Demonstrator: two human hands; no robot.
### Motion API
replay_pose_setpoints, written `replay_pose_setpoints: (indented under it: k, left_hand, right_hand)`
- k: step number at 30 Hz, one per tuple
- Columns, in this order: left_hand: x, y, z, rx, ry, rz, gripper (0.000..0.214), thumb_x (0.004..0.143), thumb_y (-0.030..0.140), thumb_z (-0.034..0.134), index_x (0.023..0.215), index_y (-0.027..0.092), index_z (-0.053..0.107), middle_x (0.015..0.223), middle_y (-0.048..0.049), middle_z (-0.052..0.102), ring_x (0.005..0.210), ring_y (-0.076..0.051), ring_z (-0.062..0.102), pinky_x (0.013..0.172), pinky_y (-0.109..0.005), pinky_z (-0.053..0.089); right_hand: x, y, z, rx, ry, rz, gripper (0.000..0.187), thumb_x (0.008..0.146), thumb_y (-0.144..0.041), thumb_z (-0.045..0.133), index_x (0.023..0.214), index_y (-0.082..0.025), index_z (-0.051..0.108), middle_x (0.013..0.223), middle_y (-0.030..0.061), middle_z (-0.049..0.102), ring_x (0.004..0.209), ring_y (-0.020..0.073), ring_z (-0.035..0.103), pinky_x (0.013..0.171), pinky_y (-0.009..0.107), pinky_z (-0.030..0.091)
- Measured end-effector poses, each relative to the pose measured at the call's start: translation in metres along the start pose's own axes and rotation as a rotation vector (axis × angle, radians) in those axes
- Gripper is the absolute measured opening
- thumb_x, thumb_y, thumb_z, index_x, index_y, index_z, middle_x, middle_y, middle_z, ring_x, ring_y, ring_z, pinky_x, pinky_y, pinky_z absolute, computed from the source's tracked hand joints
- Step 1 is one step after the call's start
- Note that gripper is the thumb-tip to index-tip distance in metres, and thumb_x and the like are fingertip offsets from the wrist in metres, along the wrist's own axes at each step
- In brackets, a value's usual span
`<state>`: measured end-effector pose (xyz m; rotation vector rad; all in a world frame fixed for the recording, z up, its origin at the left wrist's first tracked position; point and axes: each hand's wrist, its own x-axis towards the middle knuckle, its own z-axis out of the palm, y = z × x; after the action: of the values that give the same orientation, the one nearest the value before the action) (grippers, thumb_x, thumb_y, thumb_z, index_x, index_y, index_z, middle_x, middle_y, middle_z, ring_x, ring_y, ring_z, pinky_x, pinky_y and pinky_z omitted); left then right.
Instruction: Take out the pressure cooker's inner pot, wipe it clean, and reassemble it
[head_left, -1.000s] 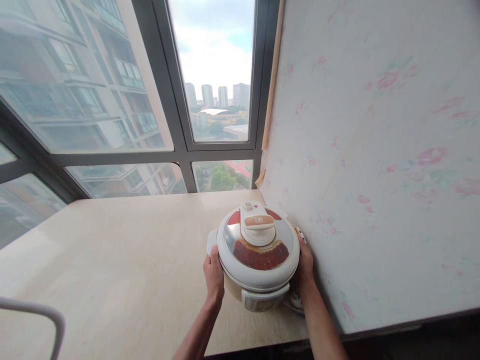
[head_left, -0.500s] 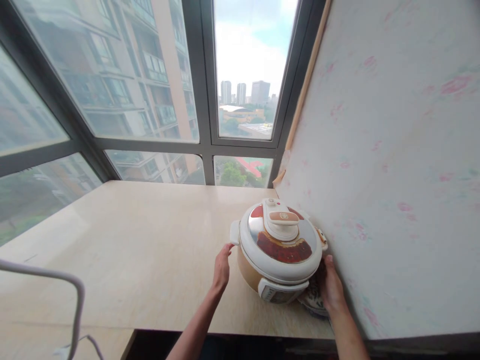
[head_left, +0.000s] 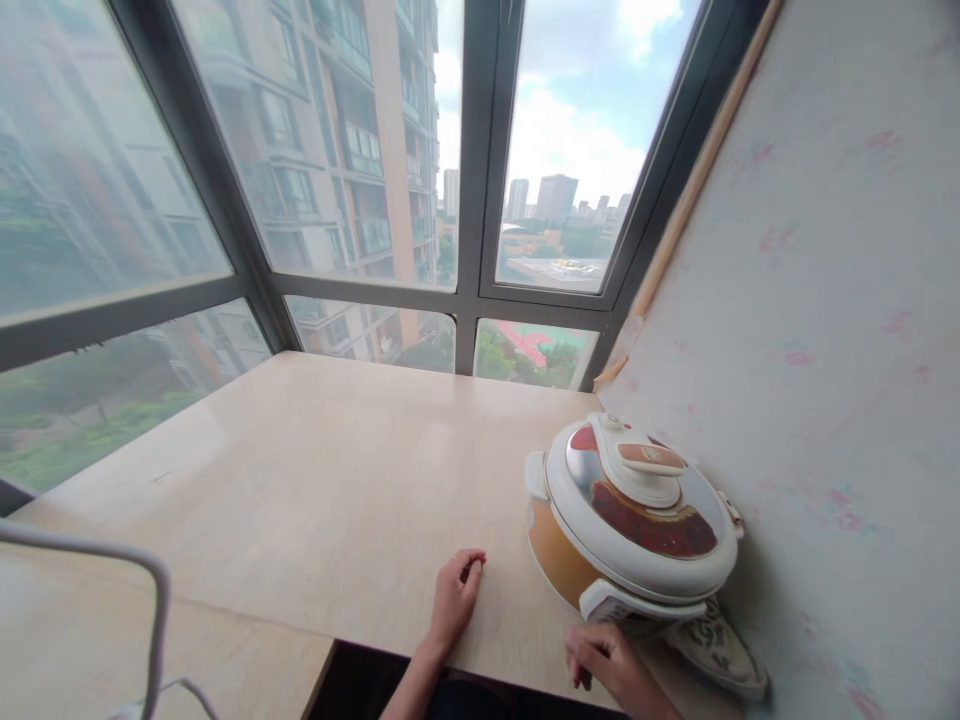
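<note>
An electric pressure cooker (head_left: 645,510), with a white lid, gold body and reddish-brown panels, stands at the right by the wall, its lid closed. My left hand (head_left: 456,600) hovers over the tabletop left of the cooker, fingers curled in and nothing visible in them. Just in front of the cooker's control panel (head_left: 637,606) is my right hand (head_left: 611,660); its fingers droop loosely, somewhat apart, with no object seen in them. Both hands are apart from the cooker's side handles. A patterned, dark-and-pale item (head_left: 724,650) lies partly under the cooker's right front.
The pale tabletop (head_left: 337,480) runs back to the grey-framed windows (head_left: 469,200). A floral-papered wall (head_left: 840,400) borders it on the right. A grey-white curved tube (head_left: 157,600) rises at the lower left. A dark gap (head_left: 360,680) lies below the front edge.
Both hands have come off the cooker's sides and drawn back toward me. The view has turned left, so the cooker appears farther right. More of the patterned item shows.
</note>
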<state>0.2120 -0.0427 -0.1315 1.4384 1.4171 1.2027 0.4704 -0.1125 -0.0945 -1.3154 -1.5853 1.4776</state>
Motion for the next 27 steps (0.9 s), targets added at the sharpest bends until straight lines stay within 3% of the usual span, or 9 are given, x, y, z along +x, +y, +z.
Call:
replay_pose_setpoints:
  k: [4, 8, 14, 27]
  left_hand:
    - [-0.001, -0.005, 0.002, 0.017, -0.001, 0.036, 0.029, 0.088, 0.035, 0.049, 0.091, 0.018, 0.073, 0.092, -0.0103, 0.076, 0.086, -0.024, 0.071, 0.08, -0.037, 0.055]
    - [-0.002, -0.009, 0.004, -0.019, 0.034, 0.007, 0.029, 0.089, 0.033, 0.048, 0.093, 0.018, 0.073, 0.093, -0.01, 0.076, 0.086, -0.023, 0.071, 0.08, -0.037, 0.055]
    - [-0.005, -0.011, 0.003, -0.016, 0.044, 0.015, 0.027, 0.086, 0.026, 0.048, 0.095, 0.017, 0.072, 0.093, -0.0099, 0.076, 0.086, -0.022, 0.071, 0.081, -0.036, 0.055]
    - [-0.006, -0.01, 0.004, 0.014, 0.038, 0.007, 0.027, 0.086, 0.026, 0.048, 0.095, 0.018, 0.072, 0.094, -0.0102, 0.076, 0.088, -0.022, 0.071, 0.083, -0.037, 0.055]
  right_hand:
    - [0.061, -0.012, 0.066, -0.069, -0.032, -0.105, 0.062, 0.089, -0.07, 0.05, 0.062, -0.016, 0.068, 0.063, 0.0058, 0.061, 0.065, 0.0181, 0.055, 0.066, 0.031, 0.041]
    - [0.105, -0.008, 0.096, -0.01, 0.05, -0.149, 0.059, 0.083, -0.071, 0.055, 0.06, -0.017, 0.058, 0.06, 0.0006, 0.05, 0.062, 0.015, 0.044, 0.062, 0.029, 0.035]
    - [0.121, 0.003, 0.098, 0.062, 0.156, -0.162, 0.057, 0.085, -0.069, 0.054, 0.06, -0.019, 0.047, 0.061, -0.0018, 0.04, 0.063, 0.0135, 0.036, 0.06, 0.028, 0.031]
    - [0.116, 0.013, 0.105, -0.044, 0.25, -0.245, 0.049, 0.093, -0.057, 0.05, 0.063, -0.019, 0.051, 0.062, -0.0007, 0.045, 0.063, 0.0141, 0.042, 0.06, 0.027, 0.033]
